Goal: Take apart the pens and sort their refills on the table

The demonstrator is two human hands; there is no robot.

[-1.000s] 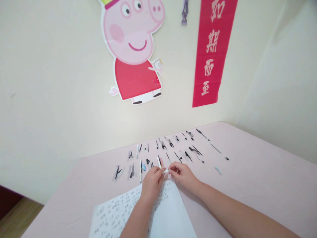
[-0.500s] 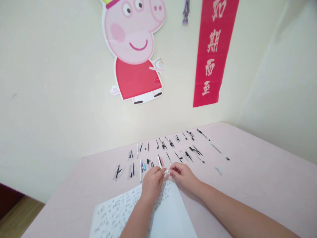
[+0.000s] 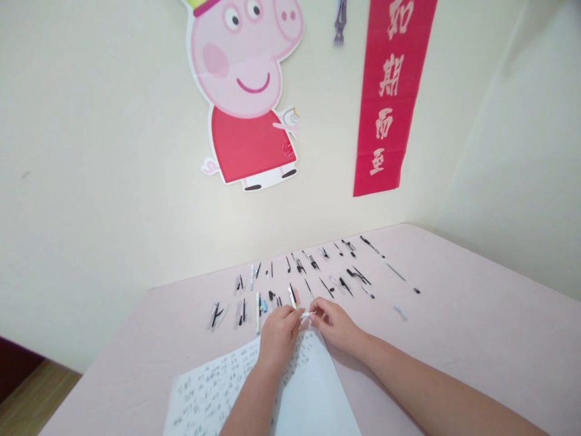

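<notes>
My left hand [image 3: 278, 336] and my right hand [image 3: 334, 324] meet over the far edge of a handwritten sheet of paper [image 3: 254, 393]. Both pinch a small white pen part [image 3: 307, 315] between their fingertips, left hand at its left end, right hand at its right end. Just beyond the hands, several pens and pen parts [image 3: 299, 284] lie spread in loose rows on the pink table [image 3: 476, 327].
A long black pen [image 3: 402, 278] and a small pale blue piece [image 3: 400, 312] lie to the right of my hands. The table meets cream walls; a pig cartoon cutout [image 3: 247, 91] and a red banner [image 3: 390, 91] hang there. Wooden floor [image 3: 27, 406] shows at lower left.
Both hands keep pinching the white part in the same spot; only the fingers shift slightly. Nothing else moved.
</notes>
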